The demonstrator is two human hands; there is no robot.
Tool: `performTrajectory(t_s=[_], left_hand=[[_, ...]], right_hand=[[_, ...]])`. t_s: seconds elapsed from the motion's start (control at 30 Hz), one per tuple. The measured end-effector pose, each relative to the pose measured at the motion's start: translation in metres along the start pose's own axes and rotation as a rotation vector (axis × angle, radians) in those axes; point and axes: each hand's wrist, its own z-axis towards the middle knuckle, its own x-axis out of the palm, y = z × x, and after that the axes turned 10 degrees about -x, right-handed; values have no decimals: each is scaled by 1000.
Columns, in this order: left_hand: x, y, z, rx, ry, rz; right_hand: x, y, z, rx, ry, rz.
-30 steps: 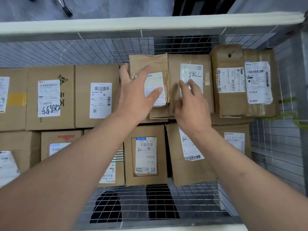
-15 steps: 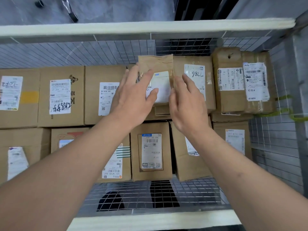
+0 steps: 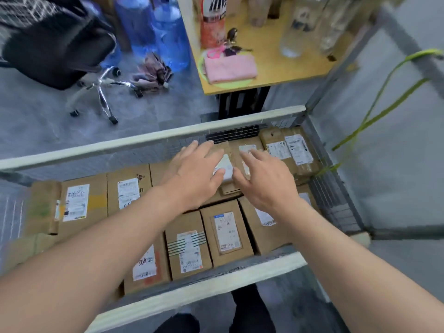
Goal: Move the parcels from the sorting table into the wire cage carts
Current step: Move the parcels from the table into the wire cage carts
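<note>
- Parcels (image 3: 225, 233) fill the wire cage cart (image 3: 153, 140) pretty much wall to wall: brown cardboard boxes packed side by side, each with a white shipping label and barcode facing up, tape seams showing on a few.
- Small flat parcel (image 3: 224, 164) is the one both hands are on. It's brown kraft paper with a white label, sitting on top of the other boxes near the far side of the cart, just beside a taller box with a handwritten label (image 3: 246, 150).
- Left hand (image 3: 195, 175) lies flat over the left part of that small parcel, fingers spread and straight, thumb tip touching the white label. Nothing is gripped, it's just resting on it.
- Right hand (image 3: 266, 181) is spread open too, fingers straight, by the right edge of the same parcel. Can't really tell if it touches it or only hovers close.
- Front row has a box with dark stripes on its label (image 3: 188, 251) and one with red on its label (image 3: 145, 263).
- Beyond the cart: a wooden desk (image 3: 276, 68) with a pink cloth (image 3: 229, 68), blue water jugs (image 3: 168, 32) and an office chair (image 3: 60, 42) on the grey floor. The picture is fairly blurry.
</note>
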Motion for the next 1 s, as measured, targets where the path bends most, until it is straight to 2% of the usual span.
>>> performTrajectory(t_s=[0.33,0.53,0.7,1.0], left_hand=[[-144,-38,-97,295,87,153],[-212,-95,-147,467,83,222],[-238,-164,-187,597,30,256],[-242,-268,-228,765,17,215]], right_hand=[[-149,68,-131,189,-77,5],[-221,76,-219,360,-115,57],[-260,63,-290,473,-187,43],[-302,38,-390,643,-257,59]])
